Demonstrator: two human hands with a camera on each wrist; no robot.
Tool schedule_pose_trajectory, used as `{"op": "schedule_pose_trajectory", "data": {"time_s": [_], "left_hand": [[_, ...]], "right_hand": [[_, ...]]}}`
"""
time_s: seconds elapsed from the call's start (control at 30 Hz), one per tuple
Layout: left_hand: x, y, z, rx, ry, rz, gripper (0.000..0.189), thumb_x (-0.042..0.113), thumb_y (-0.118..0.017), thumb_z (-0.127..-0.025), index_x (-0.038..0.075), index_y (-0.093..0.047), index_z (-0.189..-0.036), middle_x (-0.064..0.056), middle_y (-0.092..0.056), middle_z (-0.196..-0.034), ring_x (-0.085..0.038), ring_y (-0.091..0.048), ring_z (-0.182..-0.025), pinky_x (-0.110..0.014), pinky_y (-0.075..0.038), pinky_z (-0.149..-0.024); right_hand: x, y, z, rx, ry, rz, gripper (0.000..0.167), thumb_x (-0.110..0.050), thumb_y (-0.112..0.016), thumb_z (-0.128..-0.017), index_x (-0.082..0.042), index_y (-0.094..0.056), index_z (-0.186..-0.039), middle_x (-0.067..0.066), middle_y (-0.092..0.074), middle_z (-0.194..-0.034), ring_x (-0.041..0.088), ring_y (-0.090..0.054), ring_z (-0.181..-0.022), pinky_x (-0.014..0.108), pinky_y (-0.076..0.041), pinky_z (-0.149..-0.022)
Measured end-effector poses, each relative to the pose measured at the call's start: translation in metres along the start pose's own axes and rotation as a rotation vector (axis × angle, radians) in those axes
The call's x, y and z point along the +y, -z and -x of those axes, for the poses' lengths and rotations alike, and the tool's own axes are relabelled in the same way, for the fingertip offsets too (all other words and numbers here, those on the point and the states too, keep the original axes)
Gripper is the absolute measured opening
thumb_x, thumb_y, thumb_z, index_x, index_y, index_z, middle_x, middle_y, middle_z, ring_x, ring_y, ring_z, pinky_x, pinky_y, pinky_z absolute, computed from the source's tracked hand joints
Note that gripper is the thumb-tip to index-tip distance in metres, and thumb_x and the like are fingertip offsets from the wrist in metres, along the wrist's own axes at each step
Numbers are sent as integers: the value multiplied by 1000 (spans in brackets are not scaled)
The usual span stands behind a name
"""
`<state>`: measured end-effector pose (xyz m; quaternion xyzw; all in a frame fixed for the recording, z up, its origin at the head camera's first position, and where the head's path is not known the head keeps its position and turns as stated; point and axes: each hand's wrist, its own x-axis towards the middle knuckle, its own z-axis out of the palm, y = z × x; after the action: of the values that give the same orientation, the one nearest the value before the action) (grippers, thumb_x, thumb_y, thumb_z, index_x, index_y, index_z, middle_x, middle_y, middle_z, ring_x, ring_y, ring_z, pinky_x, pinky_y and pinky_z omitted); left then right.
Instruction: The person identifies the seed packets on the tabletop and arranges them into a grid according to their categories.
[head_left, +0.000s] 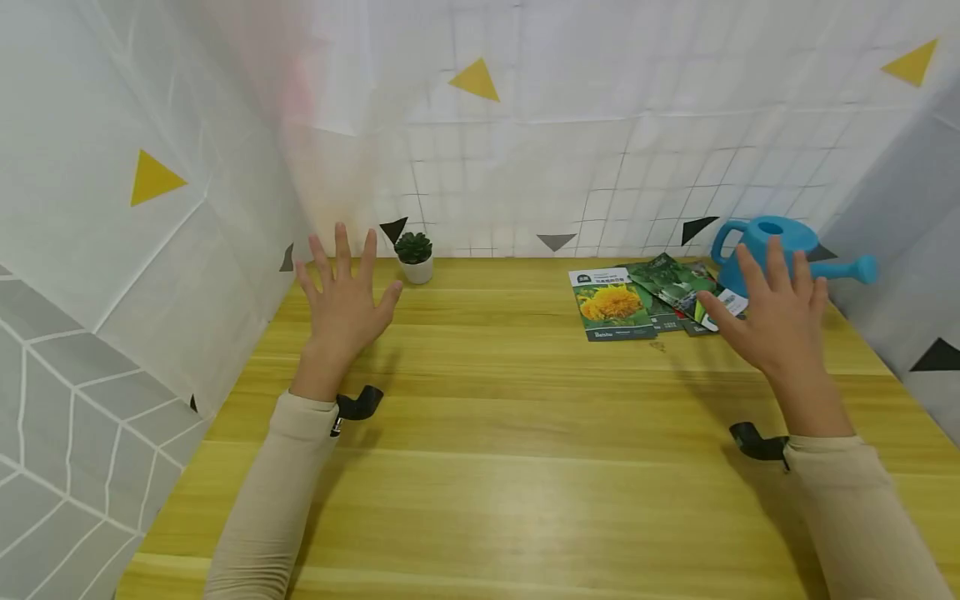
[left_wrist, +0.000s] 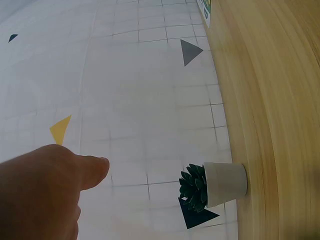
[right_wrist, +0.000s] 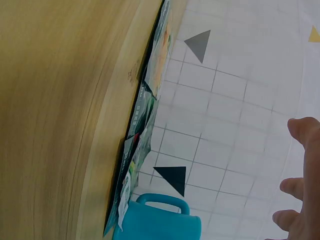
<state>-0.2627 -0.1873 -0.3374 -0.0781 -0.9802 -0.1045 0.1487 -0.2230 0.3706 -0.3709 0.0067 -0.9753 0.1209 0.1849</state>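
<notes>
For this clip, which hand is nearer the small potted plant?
Left. The left hand is just left of the small potted plant in the head view; the right hand is well to its right, near the seed packets.

From head height, one camera looks forward and down across the wooden table (head_left: 487, 400) to the backdrop (head_left: 517, 179). Closer in and tipped sideways, the left-wrist camera faces that backdrop, sharing the potted plant (left_wrist: 225, 185) with the head view; its right-wrist counterpart, also sideways, shares the flower-print packets (right_wrist: 158, 65) and blue watering can (right_wrist: 160, 222).
</notes>
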Motion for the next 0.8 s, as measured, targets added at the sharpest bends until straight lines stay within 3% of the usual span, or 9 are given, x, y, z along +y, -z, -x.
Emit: {"op": "schedule_pose_trajectory", "data": {"time_s": [0.17,0.5,0.63,0.8], "left_hand": [[6,-3,-3,-6,-13,-6,80,61,-33,-108,23,1,-169,-6,36,-164,-37,42,-142,-70,21,-111],[19,-2,-3,20,-45,-23,80,60,-35,-108,25,3,-169,-6,35,-165,-38,40,-143,-70,19,-112],[39,-7,-7,4,-108,-9,80,59,-36,-108,25,3,-169,-6,32,-166,-40,36,-146,-70,15,-114],[71,-27,-11,-68,-195,4,79,60,-35,-109,26,4,-169,-8,25,-169,-40,32,-147,-70,11,-116]], "right_hand": [[1,2,1,6,4,16,92,-65,-50,-102,-16,-11,-169,14,11,-172,46,14,-153,73,12,-114],[-12,6,-5,8,17,52,91,-66,-47,-102,-18,-10,-170,13,9,-173,46,12,-154,75,10,-113],[-19,3,-6,18,42,32,90,-65,-48,-103,-17,-12,-169,14,2,-173,46,3,-155,75,7,-114],[-26,-8,-9,49,82,-105,80,-52,-52,-106,-13,-20,-168,17,-8,-172,47,-7,-154,73,-2,-117]]}}
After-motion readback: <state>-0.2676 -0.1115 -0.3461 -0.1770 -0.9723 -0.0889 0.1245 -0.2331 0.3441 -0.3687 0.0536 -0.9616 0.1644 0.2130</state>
